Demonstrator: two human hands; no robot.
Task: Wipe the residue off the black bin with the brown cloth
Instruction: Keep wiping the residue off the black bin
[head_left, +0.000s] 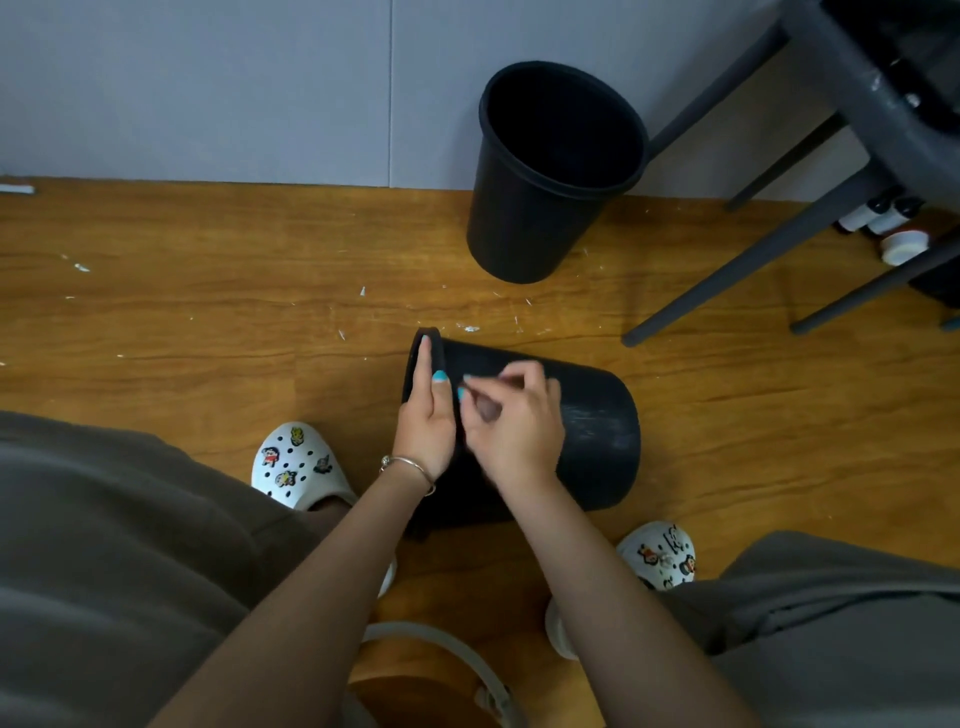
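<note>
Head view: our black bin (597, 431) lies on its side on the wooden floor (208, 322) between our feet. Our left hand (427, 415) clasps its rim; our right hand (511, 421) pinches closed against its side, cloth unclear.

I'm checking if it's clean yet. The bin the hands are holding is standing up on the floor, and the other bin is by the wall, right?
Not quite. In the head view the bin being held lies on its side on the floor, with the left hand on its rim. The other bin is by the wall, as you said.
</note>
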